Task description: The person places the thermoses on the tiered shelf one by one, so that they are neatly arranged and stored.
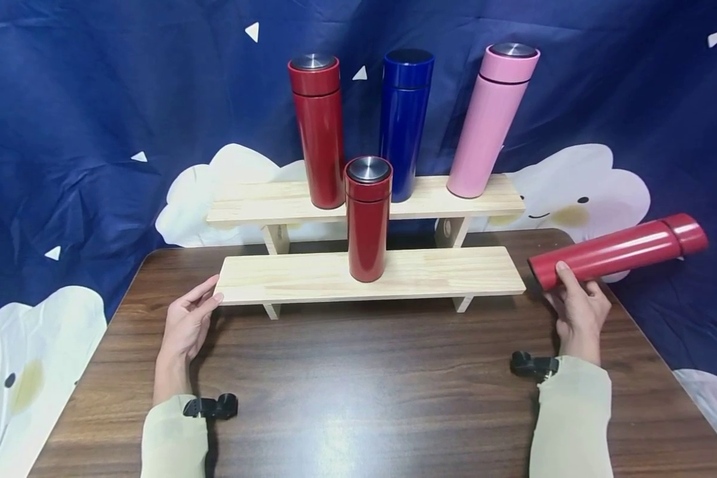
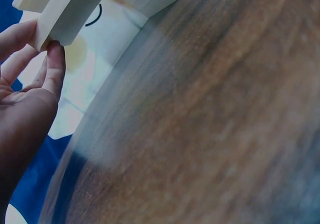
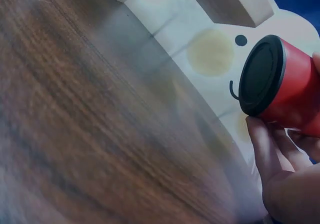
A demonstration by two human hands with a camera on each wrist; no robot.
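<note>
My right hand [image 1: 579, 312] grips a red thermos bottle [image 1: 624, 252] near its base, holding it tilted almost level to the right of the wooden stand. In the right wrist view its black base [image 3: 261, 75] faces the camera. With my left hand [image 1: 186, 322] I pinch the left end of the lower wooden shelf [image 1: 287, 279], thumb at the front corner; the left wrist view shows the fingers at the shelf's end [image 2: 65, 19]. Another red thermos bottle [image 1: 368, 226] with a silver lid stands upright on this lower shelf, around its middle.
The upper wooden shelf [image 1: 245, 202] behind carries an upright red bottle [image 1: 319, 139], a dark blue bottle [image 1: 405, 126] and a pink bottle [image 1: 491, 126]. The stand sits toward the back of a brown wooden table [image 1: 346, 385]. A blue curtain [image 1: 95, 99] with white clouds hangs behind.
</note>
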